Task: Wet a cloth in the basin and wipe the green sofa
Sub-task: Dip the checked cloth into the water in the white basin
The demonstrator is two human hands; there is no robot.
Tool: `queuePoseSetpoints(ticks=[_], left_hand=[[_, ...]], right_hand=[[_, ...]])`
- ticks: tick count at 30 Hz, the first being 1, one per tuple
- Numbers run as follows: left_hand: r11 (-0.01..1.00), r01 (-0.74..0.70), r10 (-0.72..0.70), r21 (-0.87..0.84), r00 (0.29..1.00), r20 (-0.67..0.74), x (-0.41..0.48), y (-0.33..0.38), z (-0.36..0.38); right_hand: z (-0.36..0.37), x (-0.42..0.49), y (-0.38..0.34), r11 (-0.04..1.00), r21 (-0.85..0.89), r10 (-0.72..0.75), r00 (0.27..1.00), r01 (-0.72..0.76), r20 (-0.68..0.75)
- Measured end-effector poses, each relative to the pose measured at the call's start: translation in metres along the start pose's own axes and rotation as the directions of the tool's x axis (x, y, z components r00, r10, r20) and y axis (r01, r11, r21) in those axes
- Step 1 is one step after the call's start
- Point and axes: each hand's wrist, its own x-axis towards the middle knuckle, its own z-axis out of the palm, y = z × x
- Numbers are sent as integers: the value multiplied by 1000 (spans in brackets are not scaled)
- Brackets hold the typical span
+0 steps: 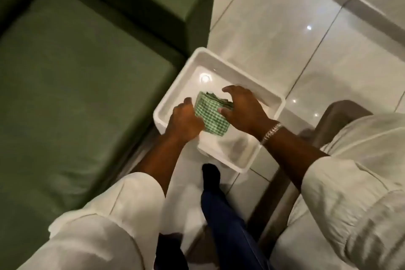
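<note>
A white rectangular basin stands on the tiled floor beside the green sofa. Inside it lies a folded green-and-white checked cloth. My left hand grips the cloth's left edge. My right hand rests on its right side, thumb on the cloth and fingers spread over the folded layers. A silver bracelet circles my right wrist. Whether water is in the basin is hard to tell; a light reflects off its bottom.
Glossy white floor tiles stretch to the right and behind the basin. The sofa's armrest rises just left of the basin. My leg in dark blue trousers and a black sock stands right in front of the basin.
</note>
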Motion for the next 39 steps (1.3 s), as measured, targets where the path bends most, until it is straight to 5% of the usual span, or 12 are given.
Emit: queuePoseSetpoints(ticks=[7,15,21,31,39], left_hand=[[997,49,-62,-64,973,-224,33,6,29],[948,-112,-25,-298,908,-418,-28,-5,-16],[913,-242,79,-328,894,-442,-102,-70,-48],[965,-143,71,-218,949,-309,-156,-281,-5],[991,-111,88,-76,962,-258,-136,-435,53]], right_hand=[[53,8,13,995,18,102,976,-100,-192],[39,-47,-41,971,237,144,855,-25,-499],[81,-126,-107,951,310,196,785,-5,-588],[289,-212,-155,832,518,453,785,-202,-422],[501,-206,-136,475,848,626,767,-233,-140]])
